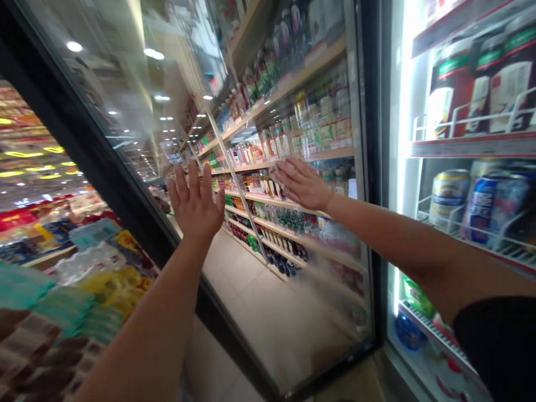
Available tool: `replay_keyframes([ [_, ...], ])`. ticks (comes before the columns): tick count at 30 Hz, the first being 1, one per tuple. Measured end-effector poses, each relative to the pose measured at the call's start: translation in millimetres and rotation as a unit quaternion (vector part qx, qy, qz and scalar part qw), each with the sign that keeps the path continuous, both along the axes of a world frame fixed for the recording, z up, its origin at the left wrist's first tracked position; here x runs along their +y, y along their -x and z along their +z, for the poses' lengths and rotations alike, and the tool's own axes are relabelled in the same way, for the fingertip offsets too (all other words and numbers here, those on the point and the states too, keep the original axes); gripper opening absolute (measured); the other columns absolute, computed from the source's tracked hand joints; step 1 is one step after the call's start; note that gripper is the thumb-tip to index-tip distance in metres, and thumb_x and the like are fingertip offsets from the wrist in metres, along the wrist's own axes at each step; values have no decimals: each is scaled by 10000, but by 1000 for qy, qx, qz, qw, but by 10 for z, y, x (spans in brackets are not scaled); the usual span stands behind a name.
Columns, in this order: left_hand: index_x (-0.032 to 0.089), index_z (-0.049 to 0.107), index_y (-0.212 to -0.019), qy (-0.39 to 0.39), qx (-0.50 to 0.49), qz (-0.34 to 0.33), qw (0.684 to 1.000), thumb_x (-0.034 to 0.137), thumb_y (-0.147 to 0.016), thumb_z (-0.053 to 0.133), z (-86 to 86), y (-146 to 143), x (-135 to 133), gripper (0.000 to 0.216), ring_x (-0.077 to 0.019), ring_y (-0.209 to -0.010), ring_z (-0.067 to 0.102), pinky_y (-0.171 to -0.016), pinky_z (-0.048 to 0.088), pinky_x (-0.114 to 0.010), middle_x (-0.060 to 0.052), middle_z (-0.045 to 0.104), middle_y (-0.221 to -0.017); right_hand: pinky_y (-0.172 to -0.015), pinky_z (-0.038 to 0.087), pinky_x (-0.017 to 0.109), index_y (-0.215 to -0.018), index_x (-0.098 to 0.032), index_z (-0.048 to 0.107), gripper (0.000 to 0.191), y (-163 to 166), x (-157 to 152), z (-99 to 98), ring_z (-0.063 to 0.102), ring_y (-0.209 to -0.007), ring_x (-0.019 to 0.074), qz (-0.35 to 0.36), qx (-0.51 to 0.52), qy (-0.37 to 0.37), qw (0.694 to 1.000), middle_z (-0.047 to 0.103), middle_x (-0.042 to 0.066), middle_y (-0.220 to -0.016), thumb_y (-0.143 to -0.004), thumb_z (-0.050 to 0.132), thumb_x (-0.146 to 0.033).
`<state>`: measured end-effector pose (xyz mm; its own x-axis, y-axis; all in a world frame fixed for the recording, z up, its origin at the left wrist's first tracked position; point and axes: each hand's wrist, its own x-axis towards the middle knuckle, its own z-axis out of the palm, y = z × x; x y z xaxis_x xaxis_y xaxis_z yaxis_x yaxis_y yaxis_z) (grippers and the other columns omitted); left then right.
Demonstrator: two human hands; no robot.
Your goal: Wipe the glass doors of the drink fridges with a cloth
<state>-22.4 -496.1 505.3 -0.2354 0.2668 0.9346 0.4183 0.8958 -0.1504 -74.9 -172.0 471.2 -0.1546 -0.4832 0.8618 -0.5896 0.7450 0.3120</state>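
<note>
A glass cooler door (268, 312) with a black frame stands swung open in front of me. My left hand (196, 204) is raised with its fingers spread, its palm against or close to the glass, and holds nothing. Farther right, my right hand (304, 184) lies flattened against the pane. Beneath its fingertips a small pale crumpled cloth (276, 174) shows, mostly covered by the fingers. Hazy patches mark the lower right of the glass, while bottle shelves show in its middle.
On the right the lit cooler holds dark bottles (450, 89), cans (449, 192) and wire racks (464, 234). Packaged goods (92, 279) are stacked at the left, beyond the door frame (138, 223). Pale floor tiles (234, 268) show through the glass.
</note>
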Motion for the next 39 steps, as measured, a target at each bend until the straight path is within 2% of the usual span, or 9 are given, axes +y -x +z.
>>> replay_keyframes([
  [4, 271, 323, -1662, 3, 5, -13, 1000, 533, -1036, 473, 0, 3, -8, 695, -309, -1634, 12, -1331, -26, -605, -75, 193, -1746, -1364, 184, 515, -1652, -363, 334, 642, 1, -2, 262, 189, -1638, 207, -27, 11, 39, 999, 371, -57, -1712, -1041, 359, -168],
  [7, 267, 335, -1657, 12, 14, 5, 1000, 530, -1035, 480, 5, -2, -12, 691, -300, -1634, 25, -1337, 10, -597, -76, 213, -1739, -1359, 191, 549, -1664, -379, 290, 699, -17, -85, 287, 167, -1643, 213, -37, 21, 59, 997, 368, -67, -1712, -1022, 359, -111],
  [13, 267, 349, -1650, 9, 9, -1, 1000, 542, -1035, 472, 2, -8, -7, 685, -294, -1635, 20, -1336, 13, -602, -76, 206, -1742, -1354, 241, 482, -1634, -377, 358, 653, -18, -190, 241, 252, -1619, 173, 14, 26, -106, 994, 415, -91, -1685, -1040, 364, -107],
  [17, 275, 359, -1644, 6, 13, 0, 1000, 546, -1035, 466, -3, -11, -4, 675, -289, -1635, 26, -1339, 16, -591, -71, 213, -1741, -1374, 155, 533, -1685, -369, 224, 742, -1, -260, 459, 186, -1639, 228, -30, 24, 35, 999, 317, -82, -1732, -1013, 385, -98],
  [20, 266, 357, -1646, 8, 6, 2, 1000, 552, -1034, 466, 2, -25, 3, 684, -297, -1636, 24, -1336, 3, -594, -77, 205, -1744, -1376, 145, 550, -1693, -392, 158, 785, -57, -392, 326, 164, -1645, 235, -42, 20, 69, 997, 310, -92, -1733, -1006, 392, -94],
  [25, 264, 351, -1647, -13, -28, -11, 999, 565, -1027, 467, 17, -47, 20, 699, -295, -1634, -18, -1334, -60, -577, -75, 196, -1748, -1374, 190, 461, -1668, -392, 267, 734, -114, -458, 161, 213, -1630, 172, -11, 22, -50, 998, 364, -105, -1709, -1016, 355, -67],
  [31, 276, 339, -1653, -8, -19, -22, 1000, 564, -1035, 451, 9, -36, 9, 691, -291, -1631, -26, -1336, -59, -583, -58, 180, -1750, -1371, 152, 549, -1693, -354, 200, 768, -79, -452, 308, 148, -1647, 231, -33, 15, 64, 997, 330, -61, -1728, -998, 375, -79],
  [35, 276, 351, -1648, -2, -7, -12, 1000, 552, -1040, 452, 1, -27, 0, 675, -283, -1632, -8, -1343, -34, -569, -56, 198, -1746, -1370, 202, 470, -1662, -412, 263, 740, -106, -448, 50, 209, -1630, 161, -4, 15, -56, 998, 367, -114, -1707, -1012, 378, -77],
  [39, 261, 340, -1654, -2, -8, -10, 1000, 557, -1043, 445, 1, -25, 2, 687, -290, -1634, -11, -1340, -34, -574, -62, 186, -1748, -1363, 205, 463, -1655, -386, 296, 714, -14, -289, 202, 223, -1626, 164, 21, 24, -92, 995, 371, -101, -1708, -1014, 395, -87],
])
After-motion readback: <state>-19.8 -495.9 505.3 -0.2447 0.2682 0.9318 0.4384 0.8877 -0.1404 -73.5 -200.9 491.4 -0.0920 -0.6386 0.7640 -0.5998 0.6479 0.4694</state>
